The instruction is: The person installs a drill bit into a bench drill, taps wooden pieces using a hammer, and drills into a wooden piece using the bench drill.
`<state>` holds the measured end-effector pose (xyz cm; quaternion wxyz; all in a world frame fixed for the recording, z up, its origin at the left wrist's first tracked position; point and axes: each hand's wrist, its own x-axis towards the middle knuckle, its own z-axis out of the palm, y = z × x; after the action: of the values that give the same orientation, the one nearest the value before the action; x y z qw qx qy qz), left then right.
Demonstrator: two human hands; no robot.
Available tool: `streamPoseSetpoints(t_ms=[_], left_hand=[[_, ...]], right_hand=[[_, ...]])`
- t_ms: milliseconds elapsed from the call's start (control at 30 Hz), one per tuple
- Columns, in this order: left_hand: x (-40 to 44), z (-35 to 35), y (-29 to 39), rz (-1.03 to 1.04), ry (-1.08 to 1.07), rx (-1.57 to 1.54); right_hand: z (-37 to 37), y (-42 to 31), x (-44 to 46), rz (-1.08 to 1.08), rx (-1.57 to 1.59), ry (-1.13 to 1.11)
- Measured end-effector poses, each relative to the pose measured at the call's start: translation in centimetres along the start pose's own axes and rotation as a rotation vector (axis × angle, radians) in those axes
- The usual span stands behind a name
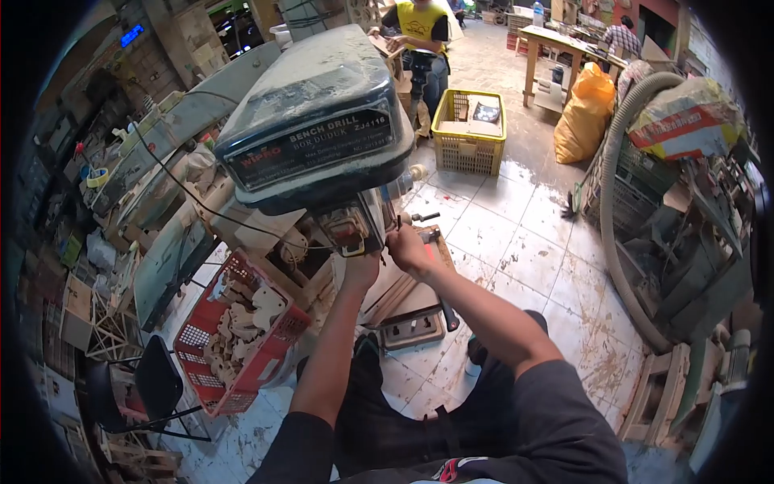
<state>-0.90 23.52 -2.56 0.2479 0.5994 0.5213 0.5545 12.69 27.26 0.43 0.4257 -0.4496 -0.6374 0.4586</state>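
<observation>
A dusty bench drill (pixel 314 121) fills the middle of the view, its label facing me. Under its head, my left hand (pixel 363 268) reaches up close to the switch box (pixel 348 234), and the housing hides its fingers. My right hand (pixel 408 248) is beside it, near the drill's spindle area, with its fingers closed. A small dark piece sticks up at those fingers, too small to name. To the right of this hand is a feed handle (pixel 426 217). Below both hands, wooden strips (pixel 395 294) lie over the drill's base (pixel 413 331).
At the left stands a red crate (pixel 274 343) of cut wooden pieces, beside a black folding chair (pixel 157 375). A yellow crate (pixel 470 153) sits ahead, near a person in a yellow vest (pixel 423 22). On the right, a grey hose (pixel 613 210) runs past an orange sack (pixel 584 117).
</observation>
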Motion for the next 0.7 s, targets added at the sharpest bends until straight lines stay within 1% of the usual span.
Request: streamPoseSetpoints(t_ms=[67, 100, 133, 167, 233, 300, 333, 367, 400, 467, 500, 533, 567, 600, 633, 667, 700], left_hand=[[-0.1, 0.6, -0.4, 0.095, 0.073, 0.073], [-0.4, 0.7, -0.3, 0.088, 0.057, 0.077], [-0.6, 0.9, 0.5, 0.101, 0.092, 0.161], [-0.4, 1.0, 1.3, 0.12, 0.134, 0.241], [-0.5, 1.2, 2.2, 0.096, 0.126, 0.202], [-0.8, 1.0, 3.2, 0.068, 0.124, 0.164], [-1.1, 0.5, 5.1, -0.078, 0.053, 0.13], [-0.9, 0.2, 6.2, -0.216, -0.015, 0.093], [-1.0, -0.1, 6.1, -0.215, -0.006, 0.089], [-2.2, -1.2, 5.7, -0.128, -0.037, -0.019], [-2.8, -1.8, 5.2, -0.121, -0.038, -0.015], [-3.8, -2.6, 4.4, -0.121, -0.026, 0.226], [-4.9, -3.3, 3.4, -0.12, -0.008, 0.469], [-5.7, -3.9, 1.4, -0.136, -0.032, 0.61], [-6.6, -4.1, -0.2, -0.155, -0.057, 0.749], [-7.2, -4.2, 0.8, -0.149, -0.049, 0.752], [-7.6, -4.2, 1.9, -0.156, -0.124, 0.808]], right_hand=[[-0.5, -1.2, -0.2, 0.163, -0.009, -0.066], [-1.0, -1.9, -0.4, 0.257, 0.125, -0.148], [-1.4, -3.7, -1.1, 0.384, 0.22, -0.165], [-1.3, -3.5, -0.5, 0.409, 0.199, -0.165], [-1.6, -2.5, 0.4, 0.436, 0.167, -0.165], [-1.9, -1.5, 0.8, 0.388, 0.168, -0.282], [-1.4, -0.4, 0.7, 0.388, 0.163, -0.288], [-0.8, 0.6, 0.6, 0.067, -0.094, -0.122], [-0.5, 1.6, 0.5, -0.255, -0.345, 0.048], [-0.7, 2.4, 0.2, -0.274, -0.351, 0.095], [-1.0, 3.6, 0.9, -0.082, -0.184, 0.124], [-1.5, 4.6, 1.3, 0.111, -0.014, 0.147], [-3.0, 3.0, 0.6, 0.277, 0.195, 0.119], [-3.9, 2.9, 0.6, 0.201, 0.184, 0.2], [-4.6, 3.0, 1.4, 0.243, 0.213, 0.218], [-5.2, 3.0, 2.4, 0.284, 0.242, 0.239], [-5.9, 2.9, 3.8, 0.269, 0.243, 0.239]])
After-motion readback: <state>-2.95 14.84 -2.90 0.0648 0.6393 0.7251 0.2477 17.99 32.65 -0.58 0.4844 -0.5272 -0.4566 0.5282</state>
